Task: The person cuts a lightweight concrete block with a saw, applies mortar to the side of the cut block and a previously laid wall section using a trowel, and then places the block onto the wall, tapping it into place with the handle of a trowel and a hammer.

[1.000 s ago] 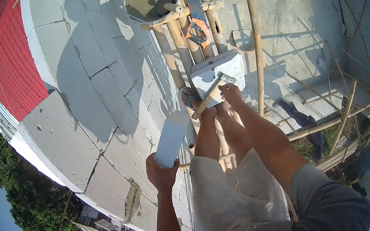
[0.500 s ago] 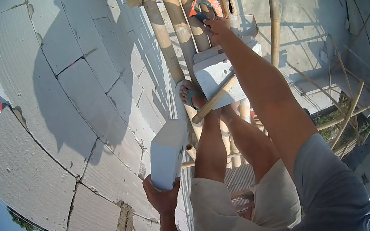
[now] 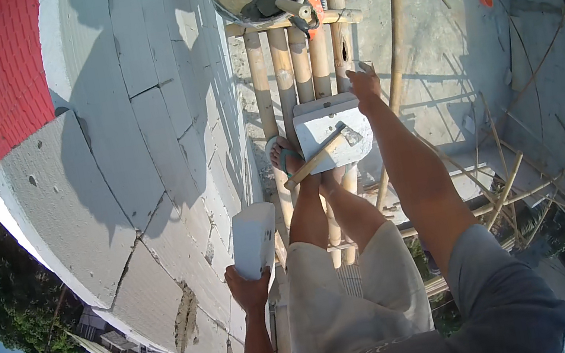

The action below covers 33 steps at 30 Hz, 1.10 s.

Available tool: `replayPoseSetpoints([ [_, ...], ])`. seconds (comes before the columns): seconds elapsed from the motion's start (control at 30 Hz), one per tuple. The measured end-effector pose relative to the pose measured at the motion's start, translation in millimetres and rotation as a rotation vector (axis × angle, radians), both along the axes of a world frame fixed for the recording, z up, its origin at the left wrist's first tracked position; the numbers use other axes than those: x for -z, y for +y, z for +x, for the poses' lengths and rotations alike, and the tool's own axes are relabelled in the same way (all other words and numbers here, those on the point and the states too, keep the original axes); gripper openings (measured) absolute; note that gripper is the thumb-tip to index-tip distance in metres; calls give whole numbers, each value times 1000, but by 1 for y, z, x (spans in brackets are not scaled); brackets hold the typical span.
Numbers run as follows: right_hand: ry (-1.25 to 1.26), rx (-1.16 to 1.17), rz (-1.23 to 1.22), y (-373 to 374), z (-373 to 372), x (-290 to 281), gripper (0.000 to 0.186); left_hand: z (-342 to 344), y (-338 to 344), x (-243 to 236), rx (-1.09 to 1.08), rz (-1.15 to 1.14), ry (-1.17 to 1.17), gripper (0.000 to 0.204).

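Observation:
My left hand (image 3: 249, 290) grips a cut piece of pale lightweight concrete block (image 3: 254, 236) by its lower end, upright beside the wall. My right hand (image 3: 365, 85) holds nothing, its fingers apart, just off the upper right corner of a white block (image 3: 318, 123) by my feet. A short wooden-handled hatchet or hammer (image 3: 321, 157) lies slantwise across that block. Farther off, a hand saw (image 3: 316, 10) with an orange and black handle rests on the bamboo, its handle partly hidden by a bucket of grey mortar (image 3: 225, 7). A trowel (image 3: 292, 7) stands in the bucket.
A wall of pale blocks (image 3: 163, 144) rises along my left side. I stand on a platform of bamboo poles (image 3: 281, 63) with gaps between them. A concrete floor (image 3: 439, 35) lies below to the right, with loose bamboo sticks (image 3: 504, 190) and a long curved pole (image 3: 395, 20).
My right hand has let go of the saw, which now lies farther forward by the bucket, and has drawn back toward the block. My left hand still holds the cut piece.

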State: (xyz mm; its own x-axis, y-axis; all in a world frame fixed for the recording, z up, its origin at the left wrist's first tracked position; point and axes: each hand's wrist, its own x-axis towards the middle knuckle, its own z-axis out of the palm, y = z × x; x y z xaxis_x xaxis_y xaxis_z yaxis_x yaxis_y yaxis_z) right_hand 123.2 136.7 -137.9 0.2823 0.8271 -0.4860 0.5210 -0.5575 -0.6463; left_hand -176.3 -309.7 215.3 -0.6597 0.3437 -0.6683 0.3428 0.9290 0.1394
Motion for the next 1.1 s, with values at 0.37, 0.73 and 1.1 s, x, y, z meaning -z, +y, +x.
replayPoseSetpoints([
  [0.37,129,-95,-444,-53,-31,-301,46,-10,-32,-90,-194,-108,27,84],
  [0.73,162,-66,-337,-32,-12,-330,36,-20,-46,-136,-195,-113,64,81],
  [1.1,80,-469,-276,-7,-132,-356,37,-37,30,-135,-221,26,174,73],
])
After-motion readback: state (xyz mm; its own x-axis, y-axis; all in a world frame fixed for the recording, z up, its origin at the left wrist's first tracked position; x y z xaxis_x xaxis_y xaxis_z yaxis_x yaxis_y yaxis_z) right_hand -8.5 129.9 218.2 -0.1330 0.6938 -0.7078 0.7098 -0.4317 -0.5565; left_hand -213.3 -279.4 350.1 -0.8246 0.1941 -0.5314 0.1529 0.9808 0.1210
